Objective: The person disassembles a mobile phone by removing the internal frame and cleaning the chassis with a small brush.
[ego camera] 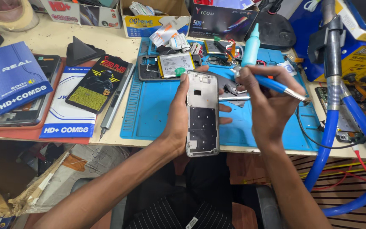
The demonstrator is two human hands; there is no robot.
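far out past the left hand's outer side lay a blue booklet point(11, 74) on a dark phone, then a black card packet point(98, 82) and a slim grey screwdriver point(116, 98) whose tip pointed toward the person, all well apart from either hand. the left hand point(178, 118) was closed around a bare phone frame point(202, 112), thumb along the near edge and fingertips showing past the far edge, holding it above the near part of the blue work mat point(149, 110). the frame's long axis ran away from the person, nearly upright in the view, its camera end farthest off and its open inner face turned up to the camera. beyond the left hand's fingertips lay an opened phone with its battery point(175, 64) showing. just beside the frame, on its other side, the right hand point(267, 101) pinched a blue-handled tool point(276, 86) like a pen, fingers pressed together; the tool lay crosswise to the frame, its metal tip pointing out beyond the right hand, its blunt end near the frame's top corner. the right hand was the nearer to that corner. a teal bottle point(250, 46) stood beyond the right hand, and a blue hose point(361, 140) curved well off to its outer side.
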